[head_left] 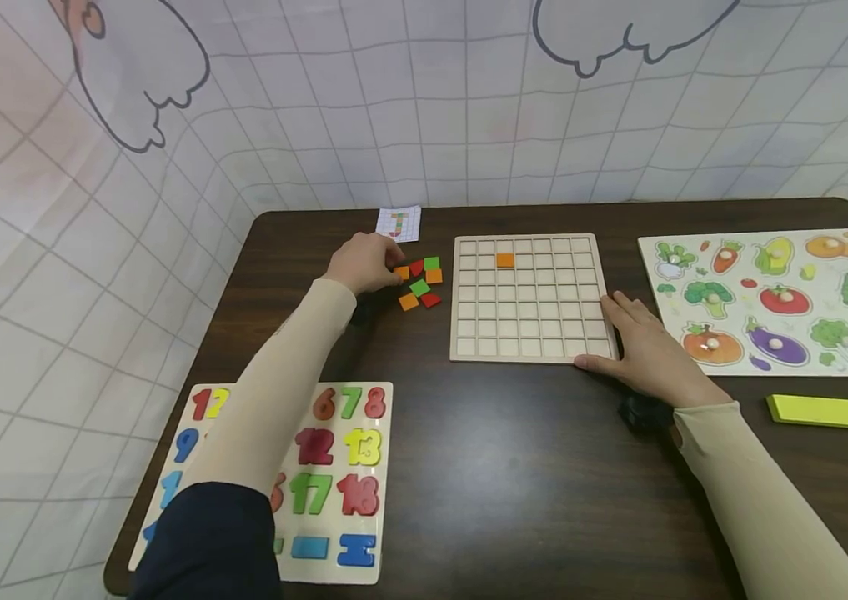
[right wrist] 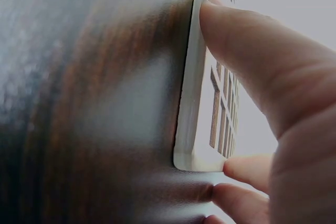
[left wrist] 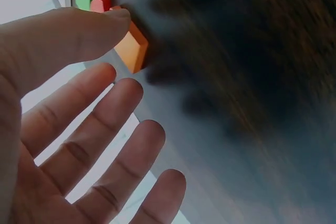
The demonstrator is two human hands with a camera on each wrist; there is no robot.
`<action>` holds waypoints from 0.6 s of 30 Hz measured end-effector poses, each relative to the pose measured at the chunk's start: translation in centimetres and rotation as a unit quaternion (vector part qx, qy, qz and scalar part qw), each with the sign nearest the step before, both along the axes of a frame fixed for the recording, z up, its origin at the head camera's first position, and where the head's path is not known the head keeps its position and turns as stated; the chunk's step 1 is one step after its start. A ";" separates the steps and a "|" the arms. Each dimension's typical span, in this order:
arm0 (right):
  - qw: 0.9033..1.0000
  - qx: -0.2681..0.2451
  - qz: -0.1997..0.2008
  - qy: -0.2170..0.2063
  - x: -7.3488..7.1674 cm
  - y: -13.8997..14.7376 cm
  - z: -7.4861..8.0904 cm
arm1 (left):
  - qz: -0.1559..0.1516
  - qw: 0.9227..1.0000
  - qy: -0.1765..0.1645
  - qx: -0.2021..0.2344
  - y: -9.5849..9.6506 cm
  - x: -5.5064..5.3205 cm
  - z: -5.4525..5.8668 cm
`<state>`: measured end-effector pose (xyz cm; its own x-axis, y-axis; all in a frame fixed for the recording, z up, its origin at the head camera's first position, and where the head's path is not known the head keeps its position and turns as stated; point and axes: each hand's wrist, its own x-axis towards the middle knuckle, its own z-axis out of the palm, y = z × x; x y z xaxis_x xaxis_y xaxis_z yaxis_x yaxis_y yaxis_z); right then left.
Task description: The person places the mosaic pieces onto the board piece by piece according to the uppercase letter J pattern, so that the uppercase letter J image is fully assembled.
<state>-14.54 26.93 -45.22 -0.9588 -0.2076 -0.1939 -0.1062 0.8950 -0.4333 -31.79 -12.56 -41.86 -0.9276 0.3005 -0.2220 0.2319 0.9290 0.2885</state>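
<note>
In the head view my left hand (head_left: 365, 263) reaches to a loose cluster of small coloured tiles. The left wrist view shows its fingers spread apart, with the thumb at an orange tile (left wrist: 132, 51); whether they touch is unclear. Red, green and orange tiles lie around it, among them a green tile (head_left: 419, 287) and a red tile (head_left: 430, 300). My right hand (head_left: 637, 342) rests against the near right corner of a pale wooden grid board (head_left: 529, 362). Its thumb touches the near edge and its fingers lie along the right side. One orange square (head_left: 504, 260) sits in a cell near the board's far side.
A small pattern card (head_left: 410, 225) lies behind the tiles. A number puzzle board (head_left: 386, 467) is partly under my left forearm. To the right are a vegetable puzzle board (head_left: 817, 271) and a yellow-green block (head_left: 820, 412). A patterned curtain (head_left: 424, 125) stands behind the table.
</note>
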 end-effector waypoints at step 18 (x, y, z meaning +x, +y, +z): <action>1.000 0.000 -0.005 0.001 0.0 0.0 -0.2 | -0.015 0.999 0.008 -0.033 -0.1 -0.2 -0.3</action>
<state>-14.50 26.93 -45.42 -0.9611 -0.1985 -0.1922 -0.0986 0.8962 -0.4325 -31.99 -12.63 -42.14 -0.9218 0.3140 -0.2273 0.2647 0.9383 0.2224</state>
